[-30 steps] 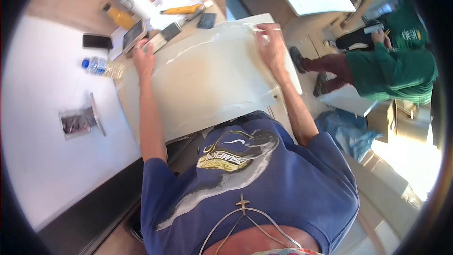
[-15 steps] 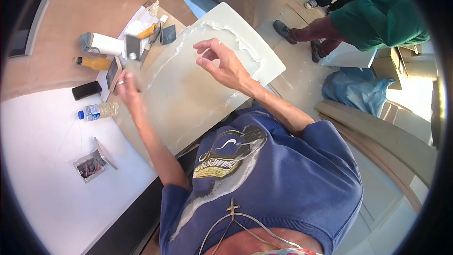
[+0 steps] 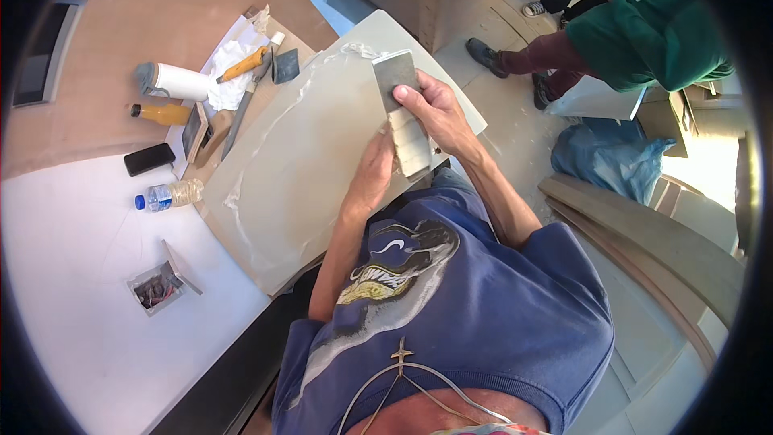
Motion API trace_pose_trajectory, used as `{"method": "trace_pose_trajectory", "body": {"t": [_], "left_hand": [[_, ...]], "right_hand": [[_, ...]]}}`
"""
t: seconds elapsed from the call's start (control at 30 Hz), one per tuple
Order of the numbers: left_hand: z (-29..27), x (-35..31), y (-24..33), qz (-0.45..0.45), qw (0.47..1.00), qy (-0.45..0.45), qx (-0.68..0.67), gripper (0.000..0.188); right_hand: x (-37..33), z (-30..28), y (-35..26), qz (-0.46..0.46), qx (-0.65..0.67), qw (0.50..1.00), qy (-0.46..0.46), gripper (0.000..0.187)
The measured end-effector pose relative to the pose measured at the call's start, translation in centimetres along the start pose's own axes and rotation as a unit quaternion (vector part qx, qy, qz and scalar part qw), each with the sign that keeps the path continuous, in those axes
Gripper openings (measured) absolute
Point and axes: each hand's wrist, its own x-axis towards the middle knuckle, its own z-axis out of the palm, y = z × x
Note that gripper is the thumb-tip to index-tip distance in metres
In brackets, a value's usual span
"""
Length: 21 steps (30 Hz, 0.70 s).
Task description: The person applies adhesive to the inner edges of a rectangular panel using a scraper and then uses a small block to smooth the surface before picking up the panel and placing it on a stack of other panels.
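A scraper with a broad grey metal blade (image 3: 394,71) and a cream, ribbed handle (image 3: 413,143) is held over the near right part of the pale board. My left hand (image 3: 373,171) is wrapped around the handle side; most of its fingers are hidden behind the tool. My right hand (image 3: 441,113) grips it where blade meets handle, the thumb pressed on the metal face. Beneath both hands lies the large cream board (image 3: 314,153), with ragged white filler streaks along its far and left edges.
Left of the board are an orange-handled tool (image 3: 243,64), crumpled white paper (image 3: 229,84), a wooden block (image 3: 214,134), bottles and a black phone (image 3: 149,159). An open box (image 3: 155,290) is set in the white tabletop. Someone in green (image 3: 644,32) stands far right.
The scraper has moved right from the board's left edge to in front of me. My right hand has come down from over the board and taken hold of it too.
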Motion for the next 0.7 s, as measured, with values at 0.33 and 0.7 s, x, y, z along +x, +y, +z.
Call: {"method": "trace_pose_trajectory", "body": {"t": [0.33, 0.7], "left_hand": [[-0.9, 6.4, 6.5, 0.008, 0.987, -0.002, 0.163, 0.032], [-1.1, 12.8, -1.0, 0.337, 0.826, 0.074, 0.446, 0.026]], "right_hand": [[-1.8, -2.6, -0.5, 0.04, -0.176, 0.984, 0.002, 0.031], [5.9, -10.3, 3.2, 0.093, -0.307, 0.943, 0.089, 0.036]]}}
